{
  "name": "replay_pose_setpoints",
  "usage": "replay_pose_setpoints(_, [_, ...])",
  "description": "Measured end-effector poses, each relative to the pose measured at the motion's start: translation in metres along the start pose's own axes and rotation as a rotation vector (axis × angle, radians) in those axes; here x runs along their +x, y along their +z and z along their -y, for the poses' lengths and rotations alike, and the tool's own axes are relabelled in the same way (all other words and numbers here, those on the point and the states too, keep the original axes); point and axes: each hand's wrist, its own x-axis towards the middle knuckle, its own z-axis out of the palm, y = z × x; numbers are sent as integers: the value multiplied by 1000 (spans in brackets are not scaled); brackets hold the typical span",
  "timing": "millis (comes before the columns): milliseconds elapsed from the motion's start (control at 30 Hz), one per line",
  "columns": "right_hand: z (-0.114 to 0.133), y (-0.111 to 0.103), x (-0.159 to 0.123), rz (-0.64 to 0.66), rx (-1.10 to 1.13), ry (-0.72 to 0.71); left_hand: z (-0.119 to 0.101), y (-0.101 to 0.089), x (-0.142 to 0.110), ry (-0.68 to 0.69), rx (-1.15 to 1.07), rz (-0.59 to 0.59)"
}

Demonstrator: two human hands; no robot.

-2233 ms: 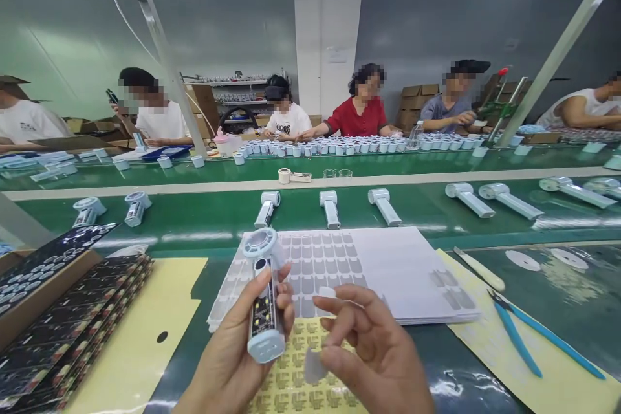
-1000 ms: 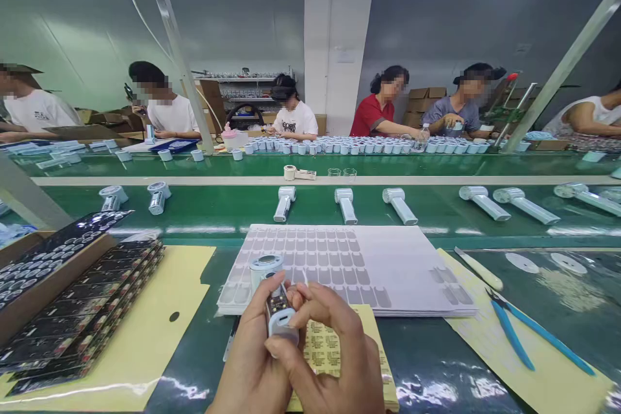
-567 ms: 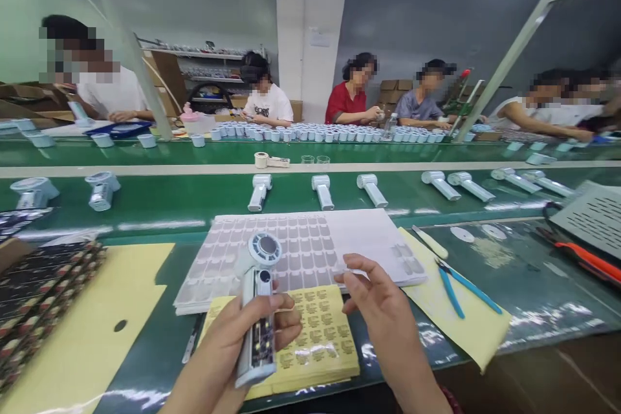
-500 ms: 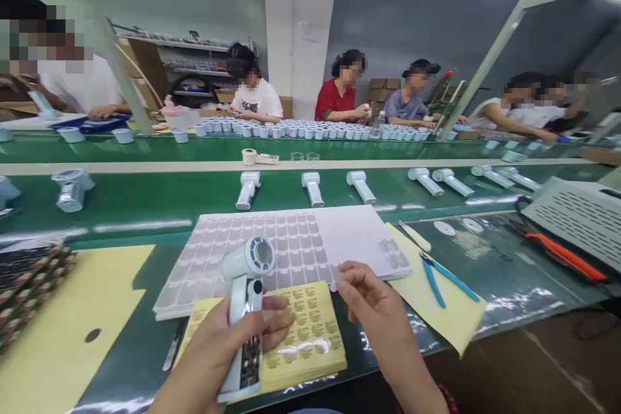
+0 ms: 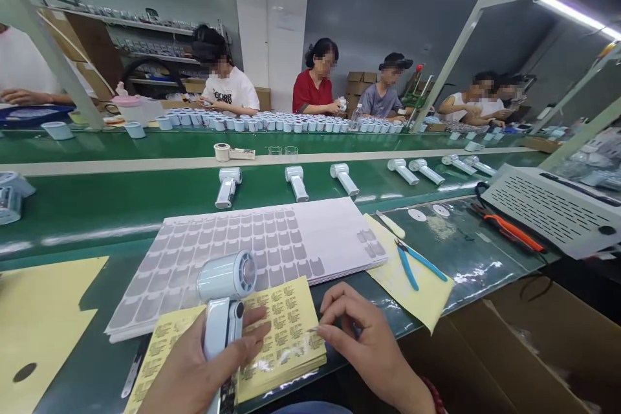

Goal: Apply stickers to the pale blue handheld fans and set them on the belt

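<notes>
My left hand is wrapped round the handle of a pale blue handheld fan, its round head pointing up and to the right. Under it lies a stack of yellow label sheets printed with small labels. My right hand rests at the right edge of that stack, thumb and forefinger pinched at a label; whether one is lifted I cannot make out. Behind them is a white stack of sticker sheets with grey rounded stickers.
Blue tweezers or cutters and a cream-handled tool lie on yellow paper at the right. Several fans ride the green conveyor. A grey vented box sits far right. People work across the belt. An open carton stands below right.
My view has swung to the right. The fan in my left hand has sunk lower and turned its head sideways. My right hand came down from the white sheets to the yellow label stack.
</notes>
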Motion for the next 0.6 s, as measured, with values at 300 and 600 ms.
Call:
replay_pose_setpoints(300, [40,35,14,94,456,60,-29,16,-23,-15,-163,-18])
replay_pose_setpoints(600, [63,84,35,131,460,84,-37,14,-11,-16,-441,-188])
